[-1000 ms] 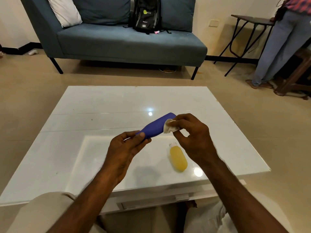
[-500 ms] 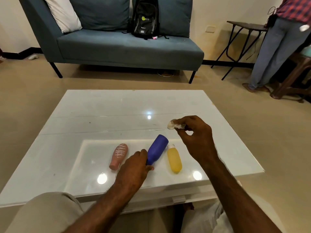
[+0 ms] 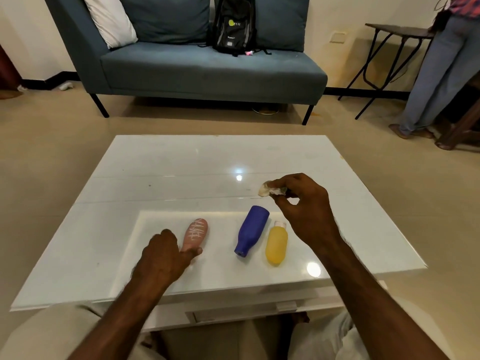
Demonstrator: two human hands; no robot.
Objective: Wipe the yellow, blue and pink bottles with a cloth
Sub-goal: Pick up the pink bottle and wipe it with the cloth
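While lying loose on glossy white tabletop [image 3: 166,162], could roll from left hand [image 3: 166,258] closing on smooth pink plastic bottle [image 3: 195,233] (neck end). Small crumpled white cloth [image 3: 265,188], pinched tight in right hand [image 3: 304,209], could slip free.

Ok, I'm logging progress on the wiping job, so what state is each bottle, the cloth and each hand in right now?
pink bottle: lying on the table, left hand at its narrow end
blue bottle: lying down, untouched
yellow bottle: lying beside the blue one, untouched
cloth: bunched, pinched above the table
left hand: closing on the pink bottle
right hand: raised, holding the cloth
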